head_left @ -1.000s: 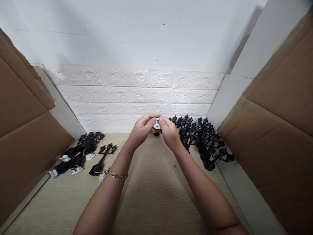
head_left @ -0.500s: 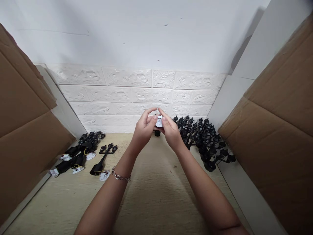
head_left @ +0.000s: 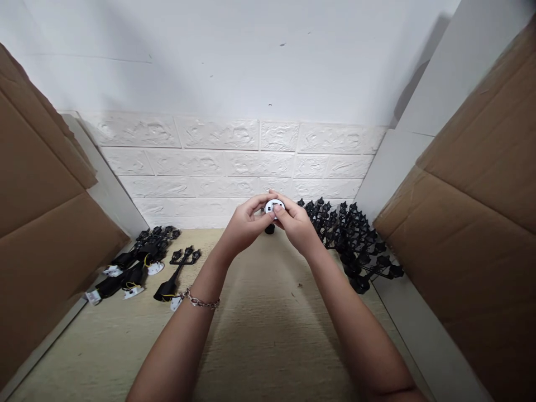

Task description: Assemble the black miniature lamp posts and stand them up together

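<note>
Between my two hands is a small round white disc (head_left: 270, 204) with dark slots on its face, which is turned toward me. My left hand (head_left: 250, 219) grips its left side, thumb at the lower edge. My right hand (head_left: 296, 222) holds the right side, with the thumb lying across the face. The fingertips of both hands meet behind the top of the disc. A black round part (head_left: 270, 229) shows just below my hands; whether it is joined to the disc I cannot tell.
Many black miniature lamp posts (head_left: 352, 240) stand crowded at the right. On the left lie several black lamp posts (head_left: 134, 268) with white discs and yellow wires, plus a single lamp post (head_left: 176, 273) nearer my left arm. Cardboard sheets (head_left: 42, 251) flank both sides; a white brick-patterned wall (head_left: 205, 162) closes the back.
The disc has turned in my hands, so its face looks different, with dark slots showing. My left hand has shifted slightly left, and its wrist now covers more of the nearby white disc.
</note>
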Demonstrator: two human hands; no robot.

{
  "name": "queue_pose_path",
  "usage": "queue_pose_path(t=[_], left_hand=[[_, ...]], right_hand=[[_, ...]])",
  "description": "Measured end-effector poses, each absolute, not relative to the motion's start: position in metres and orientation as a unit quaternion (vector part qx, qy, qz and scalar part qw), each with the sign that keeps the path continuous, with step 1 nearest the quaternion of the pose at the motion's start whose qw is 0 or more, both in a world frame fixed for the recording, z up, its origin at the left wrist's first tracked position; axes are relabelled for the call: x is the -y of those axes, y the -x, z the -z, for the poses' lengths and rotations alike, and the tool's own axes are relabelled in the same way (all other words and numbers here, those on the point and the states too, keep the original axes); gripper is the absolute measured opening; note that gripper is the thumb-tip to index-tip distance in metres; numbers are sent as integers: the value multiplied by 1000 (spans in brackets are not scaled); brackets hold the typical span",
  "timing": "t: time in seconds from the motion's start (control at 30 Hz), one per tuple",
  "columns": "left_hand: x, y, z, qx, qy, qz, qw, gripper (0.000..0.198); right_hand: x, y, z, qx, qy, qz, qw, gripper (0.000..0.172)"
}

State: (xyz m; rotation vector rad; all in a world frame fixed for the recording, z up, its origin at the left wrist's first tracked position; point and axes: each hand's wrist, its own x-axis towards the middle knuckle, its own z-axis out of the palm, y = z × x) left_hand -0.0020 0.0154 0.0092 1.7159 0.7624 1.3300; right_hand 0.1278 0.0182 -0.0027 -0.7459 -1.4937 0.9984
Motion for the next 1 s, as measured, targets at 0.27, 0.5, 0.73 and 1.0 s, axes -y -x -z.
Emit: queue_pose_path(t=[0.27, 0.5, 0.73, 1.0], left_hand=[[-20, 4, -4, -270, -689, -532, 412, 33], [-18, -1, -2, -261, -675, -548, 420, 31], [-15, -2, -5, -269, -682, -528, 429, 32], [-14, 10, -9, -293, -729, -471, 401, 38]], right_hand=[[-18, -128, 4, 662, 331, -361, 567, 40], [-13, -129, 2, 662, 350, -336, 571, 33], [-10, -130, -3, 652, 339, -381, 560, 31], [-9, -127, -4, 606, 338, -453, 560, 35]])
